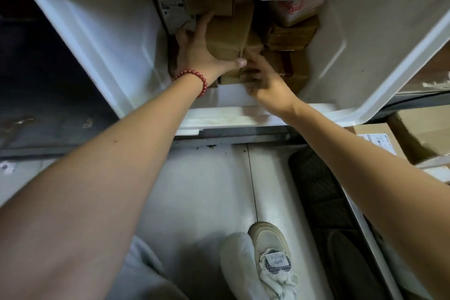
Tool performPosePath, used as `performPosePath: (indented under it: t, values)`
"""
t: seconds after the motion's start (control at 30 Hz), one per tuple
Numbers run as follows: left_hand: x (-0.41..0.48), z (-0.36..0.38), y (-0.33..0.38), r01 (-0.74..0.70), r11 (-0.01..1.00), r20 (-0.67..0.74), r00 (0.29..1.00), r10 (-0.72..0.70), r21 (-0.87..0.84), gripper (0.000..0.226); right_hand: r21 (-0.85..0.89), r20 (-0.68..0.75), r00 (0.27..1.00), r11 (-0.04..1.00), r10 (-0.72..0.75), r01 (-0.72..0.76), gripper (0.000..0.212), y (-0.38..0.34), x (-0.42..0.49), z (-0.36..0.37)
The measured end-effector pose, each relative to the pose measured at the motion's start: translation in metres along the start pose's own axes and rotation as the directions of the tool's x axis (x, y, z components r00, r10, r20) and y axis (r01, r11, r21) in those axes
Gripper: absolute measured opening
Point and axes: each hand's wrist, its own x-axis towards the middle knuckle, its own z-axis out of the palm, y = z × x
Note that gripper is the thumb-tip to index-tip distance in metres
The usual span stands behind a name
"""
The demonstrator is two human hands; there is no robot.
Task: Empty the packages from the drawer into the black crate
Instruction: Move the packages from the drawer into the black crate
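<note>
The white plastic drawer stands pulled out, with several brown cardboard packages piled at its bottom. My left hand, a red bead bracelet on its wrist, grips the left side of the top brown package, thumb across its near edge. My right hand reaches in at the near right of that package and curls at its lower edge; its fingertips are blurred. More brown packages and a white one with red print lie to the right. The black crate sits on the floor at lower right.
A white labelled package leans at the drawer's back left. Cardboard boxes stand on the right beside the drawer. My shoe rests on the pale floor below. A dark cavity lies to the left.
</note>
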Motion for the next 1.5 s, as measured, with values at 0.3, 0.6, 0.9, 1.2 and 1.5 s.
performPosePath:
  t: [0.3, 0.6, 0.9, 1.2, 1.5]
  values:
    - [-0.077, -0.011, 0.017, -0.024, 0.999, 0.016, 1.0, 0.024, 0.022, 0.108, -0.231, 0.106, 0.993, 0.973, 0.049, -0.023, 0.068, -0.02, -0.066, -0.03]
    - [-0.152, -0.058, 0.041, -0.22, 0.971, 0.171, 0.957, 0.233, -0.093, 0.119, 0.065, -0.182, 0.979, 0.994, 0.094, -0.084, 0.078, -0.038, -0.126, -0.046]
    - [-0.214, -0.053, 0.038, -0.045, 0.948, 0.224, 0.967, 0.119, -0.314, 0.111, 0.496, -0.202, 0.91, 0.839, 0.362, -0.223, 0.059, -0.026, -0.204, -0.004]
    - [-0.217, -0.045, 0.032, 0.04, 0.918, 0.224, 0.973, 0.053, -0.394, 0.081, 0.611, -0.147, 0.937, 0.774, 0.317, -0.166, 0.064, -0.026, -0.235, 0.009]
    - [-0.208, -0.047, 0.032, 0.198, 0.94, 0.165, 0.974, -0.156, -0.279, 0.105, 0.577, -0.169, 0.977, 0.817, 0.129, -0.008, 0.07, -0.036, -0.233, 0.005]
